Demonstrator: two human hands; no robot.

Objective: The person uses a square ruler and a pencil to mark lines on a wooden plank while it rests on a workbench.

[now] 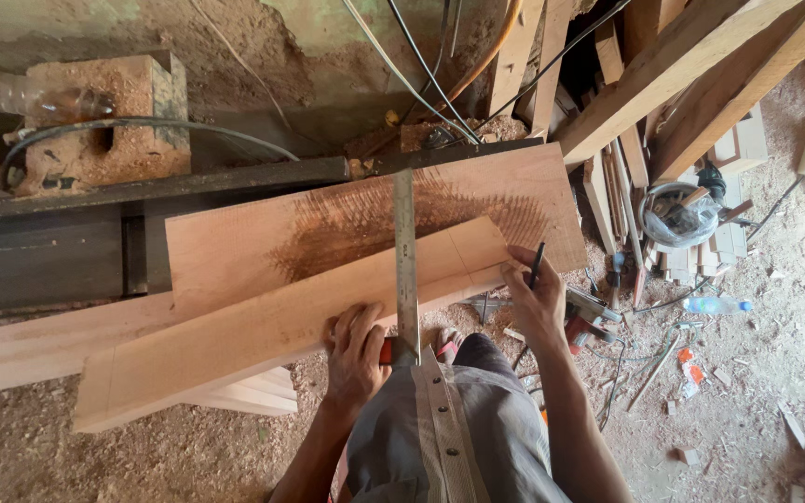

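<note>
I stand in a rough workshop. The dirt floor [188,447] is thick with sawdust and scattered with offcuts, cables and a plastic bottle [715,305]. Ahead is a dark machine bed [48,251] with a sawdust-caked block [104,121] behind it. Timber lengths [691,65] lean at the upper right, and a bucket [677,216] sits among wood pieces below them.

A wide board [328,224] with a dark scorched patch lies across the bed. On top of it, angled toward me, rests a narrower plank [263,326], pale and clean, its far end near my right hand.

A steel square [406,251] lies across both boards, its blade running away from me and its stock down by my lap.

My left hand [356,349] is spread flat, fingers open, pressing on the plank's near edge just beside the square; under the palm I see a bit of red, which I cannot identify.

My right hand [531,296] rests at the plank's end edge, fingers curled closed around a dark pencil [536,264] that sticks up between them, tip pointing away from the wood.
</note>
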